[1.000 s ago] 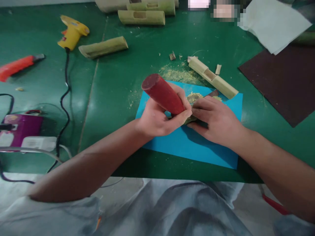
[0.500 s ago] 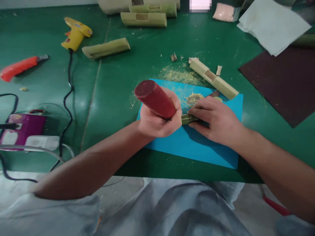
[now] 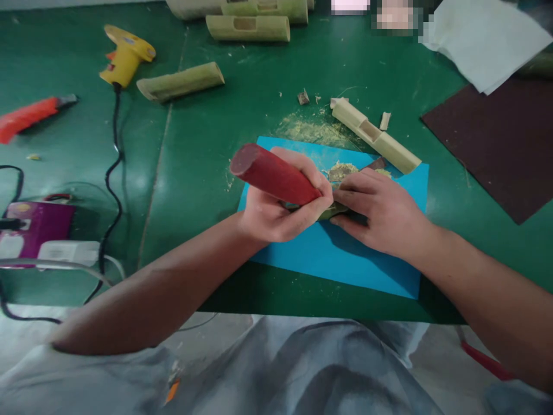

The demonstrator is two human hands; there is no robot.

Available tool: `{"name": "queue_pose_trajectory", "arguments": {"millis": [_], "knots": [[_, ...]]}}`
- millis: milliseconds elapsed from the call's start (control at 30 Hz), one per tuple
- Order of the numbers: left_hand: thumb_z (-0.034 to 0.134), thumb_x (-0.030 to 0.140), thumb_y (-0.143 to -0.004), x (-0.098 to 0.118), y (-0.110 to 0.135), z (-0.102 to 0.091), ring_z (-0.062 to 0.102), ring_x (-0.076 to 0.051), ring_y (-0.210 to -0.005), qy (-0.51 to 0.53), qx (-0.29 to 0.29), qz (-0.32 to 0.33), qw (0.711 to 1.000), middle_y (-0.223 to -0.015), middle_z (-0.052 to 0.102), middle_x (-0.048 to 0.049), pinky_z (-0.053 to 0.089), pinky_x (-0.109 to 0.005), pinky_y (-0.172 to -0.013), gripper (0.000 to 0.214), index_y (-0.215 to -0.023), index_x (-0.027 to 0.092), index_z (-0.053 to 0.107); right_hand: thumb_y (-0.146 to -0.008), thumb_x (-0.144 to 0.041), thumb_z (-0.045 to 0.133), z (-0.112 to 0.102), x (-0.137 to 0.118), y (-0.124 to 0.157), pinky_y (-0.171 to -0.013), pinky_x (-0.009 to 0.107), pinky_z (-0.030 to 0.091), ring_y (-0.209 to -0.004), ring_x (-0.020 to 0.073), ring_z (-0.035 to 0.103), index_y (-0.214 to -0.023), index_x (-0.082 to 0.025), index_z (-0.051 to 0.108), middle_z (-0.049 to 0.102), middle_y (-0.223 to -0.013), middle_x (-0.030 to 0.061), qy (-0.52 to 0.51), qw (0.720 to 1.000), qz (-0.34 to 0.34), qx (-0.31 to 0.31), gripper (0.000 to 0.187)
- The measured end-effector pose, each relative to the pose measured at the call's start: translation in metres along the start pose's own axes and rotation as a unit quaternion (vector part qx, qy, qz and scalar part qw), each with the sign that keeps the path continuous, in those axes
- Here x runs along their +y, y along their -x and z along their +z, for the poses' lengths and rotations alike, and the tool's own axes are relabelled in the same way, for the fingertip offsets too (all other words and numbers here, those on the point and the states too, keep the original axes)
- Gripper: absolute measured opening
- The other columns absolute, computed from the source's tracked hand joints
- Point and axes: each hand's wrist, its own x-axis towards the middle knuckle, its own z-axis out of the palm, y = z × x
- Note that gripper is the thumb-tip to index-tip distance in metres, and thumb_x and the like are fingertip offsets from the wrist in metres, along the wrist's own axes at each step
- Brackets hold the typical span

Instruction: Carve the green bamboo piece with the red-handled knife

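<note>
On the flat blue rectangular sheet [image 3: 345,262], near its middle, lies one dark-green bamboo piece [image 3: 329,212], largely hidden between two hands; the visible bit slants roughly from eight toward two o'clock, but its full axis cannot be told. The left hand [image 3: 276,222] is curled firmly round one thick red cylindrical handle [image 3: 280,176], whose long axis tilts, blunt butt at ten o'clock and hidden end toward four. The right hand [image 3: 380,210], half closed, pinches the bamboo piece between thumb and bent fingers.

Clocked from the sheet, one pale bamboo tube with a cut slot [image 3: 393,148] sits at one o'clock, its lower end over the sheet's corner. At eleven lie at least three more slotted lengths [image 3: 272,29]; at ten, one plain bamboo tube [image 3: 181,82] and, beyond it, one yellow gun-shaped corded tool [image 3: 125,57]. One dark-brown flat square [image 3: 496,144] lies at two.
</note>
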Motion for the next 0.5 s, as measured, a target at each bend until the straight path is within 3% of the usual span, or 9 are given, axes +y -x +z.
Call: {"name": "queue_pose_trajectory", "arguments": {"millis": [200,500], "knots": [[0.075,0.003,-0.081,-0.0027,0.0002,-0.0025,0.074,-0.014,-0.071,-0.023,-0.023,0.003,0.999,-0.085,0.070,-0.0024,0.058,-0.022,-0.060,0.029,-0.103,0.013,0.059,-0.099,-0.032,0.058,0.0003,-0.0001,-0.0005,-0.078,0.041,0.045,-0.090,0.0254,0.059,-0.098,-0.021,0.072,0.067,-0.096,0.0087,-0.004,1.000,0.007,0.001,0.018],[0.075,0.007,-0.083,0.0009,0.0007,-0.0014,0.075,-0.013,-0.073,-0.053,-0.010,-0.001,0.999,-0.086,0.069,0.0000,0.059,-0.021,-0.059,0.028,-0.104,0.015,0.060,-0.098,-0.030,0.058,-0.0016,-0.0011,-0.0017,-0.078,0.043,0.044,-0.092,0.0270,0.059,-0.097,-0.020,0.073,0.067,-0.097,0.0097,-0.022,1.000,0.014,-0.010,0.018]]}}
